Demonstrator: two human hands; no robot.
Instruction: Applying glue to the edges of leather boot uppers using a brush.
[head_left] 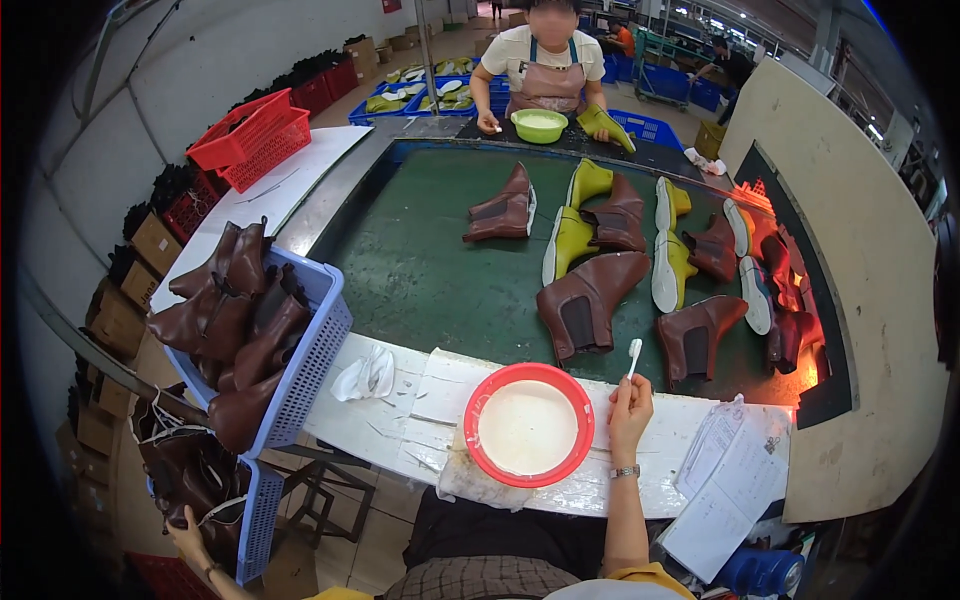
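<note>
My right hand [629,408] is closed round the handle of a small white toothbrush [635,352], its bristle end pointing up and away from me. Just left of that hand stands a red bowl [474,455] of whitish liquid on the white ledge. Down at the lower left, my left hand [188,540] grips a brown boot upper [190,492] among others in the lower blue basket [262,515]. Ahead on the green belt [400,285] lie several brown boot uppers [590,305] and yellow-green soles with white undersides [572,240].
An upper blue basket [335,330] heaped with brown boots stands at the ledge's left. A white cloth [364,374] and paper sheets [725,480] lie on the ledge. Across the belt a person holds a yellow-green sole beside a green bowl [540,126]. A heater opening [800,350] glows orange at right.
</note>
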